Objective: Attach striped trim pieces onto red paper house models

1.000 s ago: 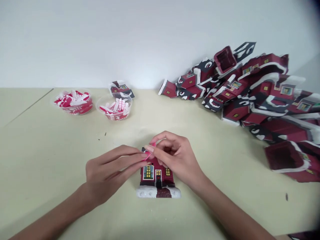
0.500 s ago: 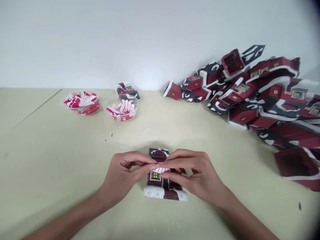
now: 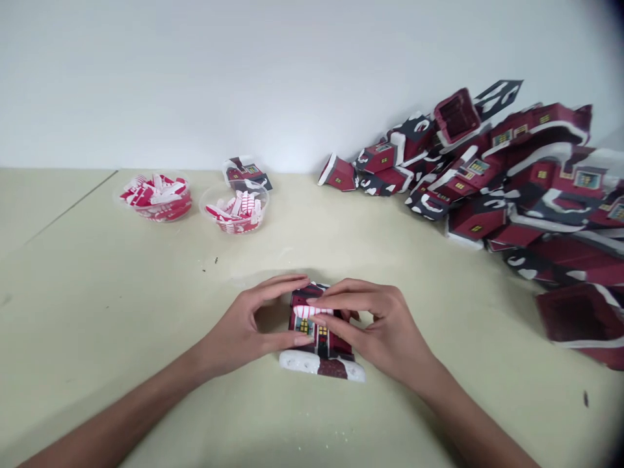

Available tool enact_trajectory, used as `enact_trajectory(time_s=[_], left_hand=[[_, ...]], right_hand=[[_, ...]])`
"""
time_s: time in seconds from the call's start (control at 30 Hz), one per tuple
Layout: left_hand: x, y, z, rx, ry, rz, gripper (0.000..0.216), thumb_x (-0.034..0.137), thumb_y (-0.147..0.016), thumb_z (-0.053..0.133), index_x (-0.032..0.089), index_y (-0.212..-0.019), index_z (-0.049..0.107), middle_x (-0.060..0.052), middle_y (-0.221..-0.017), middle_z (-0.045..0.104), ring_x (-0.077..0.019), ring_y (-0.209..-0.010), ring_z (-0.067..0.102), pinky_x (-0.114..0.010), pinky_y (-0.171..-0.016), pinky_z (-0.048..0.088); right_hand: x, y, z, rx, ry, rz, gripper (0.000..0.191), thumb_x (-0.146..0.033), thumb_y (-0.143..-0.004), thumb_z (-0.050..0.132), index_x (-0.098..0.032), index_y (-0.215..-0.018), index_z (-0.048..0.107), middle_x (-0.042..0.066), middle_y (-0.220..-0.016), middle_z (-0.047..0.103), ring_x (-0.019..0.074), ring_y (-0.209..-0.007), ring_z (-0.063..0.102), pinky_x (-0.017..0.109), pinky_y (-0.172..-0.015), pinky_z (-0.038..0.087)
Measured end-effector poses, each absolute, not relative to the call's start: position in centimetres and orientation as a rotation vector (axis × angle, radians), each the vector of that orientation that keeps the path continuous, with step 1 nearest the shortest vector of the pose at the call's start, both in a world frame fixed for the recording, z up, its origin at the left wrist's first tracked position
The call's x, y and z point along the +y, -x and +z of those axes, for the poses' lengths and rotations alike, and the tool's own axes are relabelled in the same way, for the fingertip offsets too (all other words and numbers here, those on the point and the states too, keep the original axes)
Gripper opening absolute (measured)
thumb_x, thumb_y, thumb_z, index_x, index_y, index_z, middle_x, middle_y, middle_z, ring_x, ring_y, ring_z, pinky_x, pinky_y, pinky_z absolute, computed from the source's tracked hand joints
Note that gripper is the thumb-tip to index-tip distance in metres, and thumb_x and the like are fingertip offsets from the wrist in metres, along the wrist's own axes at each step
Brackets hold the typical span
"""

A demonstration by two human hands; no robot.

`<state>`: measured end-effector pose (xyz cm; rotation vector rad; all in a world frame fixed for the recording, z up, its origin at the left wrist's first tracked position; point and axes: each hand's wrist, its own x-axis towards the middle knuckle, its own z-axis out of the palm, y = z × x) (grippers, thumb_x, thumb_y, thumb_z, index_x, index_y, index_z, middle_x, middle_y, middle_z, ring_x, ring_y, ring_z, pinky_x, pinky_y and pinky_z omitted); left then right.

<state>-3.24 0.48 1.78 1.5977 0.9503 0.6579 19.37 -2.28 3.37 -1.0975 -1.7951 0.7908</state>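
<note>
A small dark-red model house (image 3: pixel 336 346) with yellow windows and a white snowy base is on the table in front of me. My left hand (image 3: pixel 251 325) grips it at the left, the thumb on its front and the fingers at its roof end. Between the thumb and fingertips of my right hand (image 3: pixel 377 322) is a small white awning with red stripes (image 3: pixel 303 312), held against the house front above the window. My right fingers cover part of the awning and the upper right of the house.
Two clear plastic bowls, one at left (image 3: pixel 168 211) and one beside it (image 3: pixel 242 224), hold red and white striped pieces. Behind the second lies another model house (image 3: pixel 246 170). A large heap of model houses (image 3: pixel 478 224) fills the right side.
My left hand has let go of the awning and spread around the house's left side. The right hand keeps its pinch on the awning, which now shows more fully.
</note>
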Motion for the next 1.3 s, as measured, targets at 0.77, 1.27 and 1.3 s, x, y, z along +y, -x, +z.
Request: enact_trajectory(time_s=[0.77, 1.27, 1.3], left_hand=[[0.3, 2.7, 1.7, 0.887, -1.513, 0.735, 0.063, 0.034, -0.068, 0.090, 0.029, -0.127, 0.069, -0.004, -0.141, 0.061, -0.0274, -0.128, 0.061, -0.044, -0.114, 0.049], [-0.4, 2.3, 1.6, 0.861, -1.670, 0.808, 0.066, 0.038, -0.066, 0.091, 0.025, -0.127, 0.069, -0.003, -0.132, 0.067, -0.0232, -0.121, 0.064, -0.036, -0.109, 0.051], [-0.4, 2.3, 1.6, 0.864, -1.662, 0.804, 0.066, 0.039, -0.066, 0.091, 0.025, -0.127, 0.069, -0.003, -0.132, 0.066, -0.0234, -0.120, 0.064, -0.037, -0.109, 0.052]], right_hand=[[-2.2, -20.0, 3.0, -1.908, 1.024, 0.667, 0.033, -0.022, -0.086, 0.078, -0.026, -0.118, 0.076, 0.004, -0.102, 0.070, 0.0106, -0.077, 0.063, 0.023, -0.065, 0.053], [-1.9, -19.4, 4.1, -2.028, 1.082, 0.761, 0.012, -0.026, -0.085, 0.078, -0.026, -0.098, 0.080, 0.004, -0.096, 0.069, 0.0136, -0.078, 0.066, 0.024, -0.064, 0.054], [-1.9, -19.4, 4.2, -2.017, 1.091, 0.768, 0.011, -0.027, -0.085, 0.079, -0.027, -0.096, 0.080, 0.003, -0.094, 0.069, 0.0127, -0.075, 0.065, 0.024, -0.061, 0.053]])
